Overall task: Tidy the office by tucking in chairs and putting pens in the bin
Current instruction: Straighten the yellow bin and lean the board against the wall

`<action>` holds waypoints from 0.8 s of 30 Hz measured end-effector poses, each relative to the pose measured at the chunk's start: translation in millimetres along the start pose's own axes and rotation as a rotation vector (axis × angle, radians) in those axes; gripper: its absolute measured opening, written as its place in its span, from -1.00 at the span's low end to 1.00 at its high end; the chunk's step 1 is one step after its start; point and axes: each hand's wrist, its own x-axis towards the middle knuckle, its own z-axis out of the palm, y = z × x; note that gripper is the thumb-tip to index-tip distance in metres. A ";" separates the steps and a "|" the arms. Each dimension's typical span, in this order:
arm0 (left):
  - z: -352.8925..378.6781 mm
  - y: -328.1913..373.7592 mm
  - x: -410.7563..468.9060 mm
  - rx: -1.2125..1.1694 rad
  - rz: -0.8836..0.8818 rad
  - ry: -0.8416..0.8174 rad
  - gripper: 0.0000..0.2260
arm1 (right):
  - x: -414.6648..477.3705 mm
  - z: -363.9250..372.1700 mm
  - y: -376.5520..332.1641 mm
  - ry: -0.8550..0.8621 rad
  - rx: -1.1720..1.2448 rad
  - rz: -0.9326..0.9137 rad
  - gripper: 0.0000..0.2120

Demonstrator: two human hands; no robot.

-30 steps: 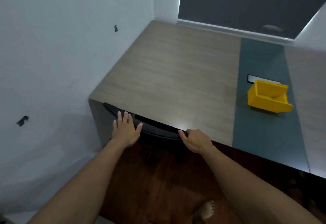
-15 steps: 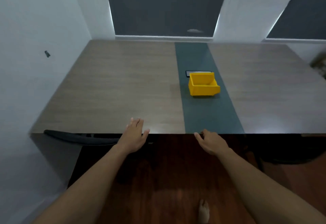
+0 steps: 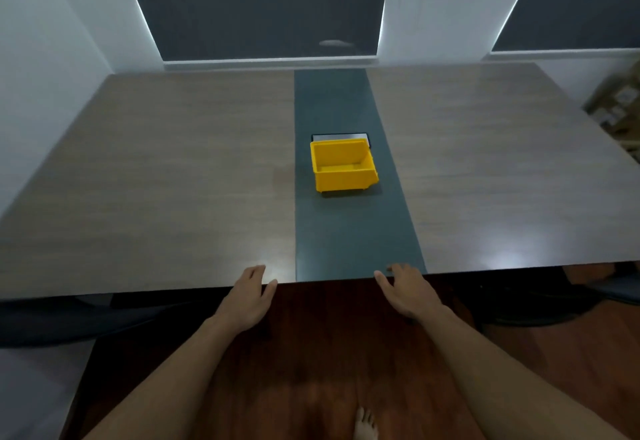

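Observation:
A yellow bin point(image 3: 341, 167) stands on the grey strip down the middle of the large wooden table point(image 3: 166, 169); what I can see of its inside holds nothing. My left hand point(image 3: 247, 296) and my right hand point(image 3: 408, 292) hover at the table's near edge, fingers apart, holding nothing. A dark chair back point(image 3: 69, 318) shows under the table edge at the left, tucked in. Another dark chair point(image 3: 540, 301) sits under the edge at the right. No pens are in view.
A small black-framed plate point(image 3: 341, 136) lies flat just behind the bin. Dark window blinds point(image 3: 263, 7) fill the far wall. A white wall runs along the left. Cardboard boxes point(image 3: 620, 110) stand at the far right. The floor is dark red wood.
My hands have left the left chair's back and swung right to the middle of the table edge. The view has turned from the left corner to face the bin.

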 end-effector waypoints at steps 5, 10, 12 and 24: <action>48.9 36.1 59.4 -0.011 -0.018 0.015 -0.38 | 68.5 2.0 42.6 -0.043 -0.023 -0.071 -0.34; 92.0 58.7 122.6 0.021 0.007 0.026 -0.38 | 140.6 27.8 67.4 -0.078 -0.002 -0.106 -0.36; 108.8 61.6 147.4 0.067 0.006 -0.003 -0.38 | 168.4 44.1 75.8 -0.054 -0.005 -0.160 -0.39; 198.3 55.4 221.5 0.319 0.119 0.302 -0.41 | 214.3 121.0 109.2 0.407 -0.217 -0.263 -0.33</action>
